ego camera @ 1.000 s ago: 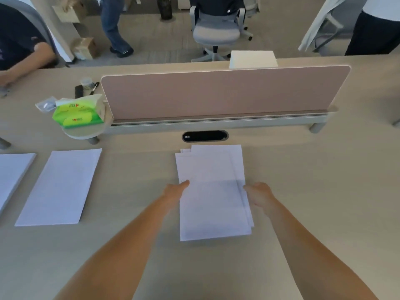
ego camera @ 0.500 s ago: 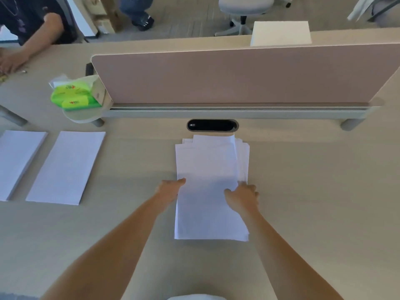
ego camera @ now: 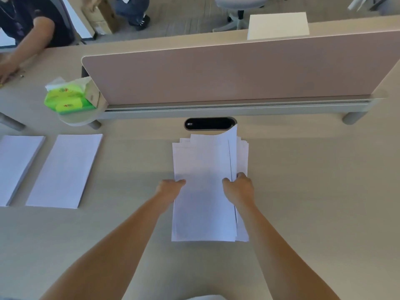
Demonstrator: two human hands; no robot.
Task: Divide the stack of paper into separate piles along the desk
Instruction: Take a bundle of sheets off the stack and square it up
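Observation:
A loose stack of white paper (ego camera: 203,169) lies on the desk in front of me, its sheets fanned out of line. My right hand (ego camera: 239,188) pinches the right edge of the upper sheets, thumb on top and fingers beneath, so that edge is lifted and its far corner curls up. My left hand (ego camera: 170,187) grips the left edge of the same sheets. Two separate white piles lie to the left: one (ego camera: 65,169) in the middle left, another (ego camera: 17,165) at the frame's left edge.
A pink divider screen (ego camera: 238,70) on a grey rail runs across the desk behind the stack, with a black cable slot (ego camera: 210,123) just in front of it. Green tissue packs (ego camera: 67,98) sit at its left end. Another person's arm (ego camera: 19,55) rests far left.
My right hand slid left onto the stack and closed on the upper sheets, lifting their right edge. The left hand stayed on the left edge. My view moved closer and downward.

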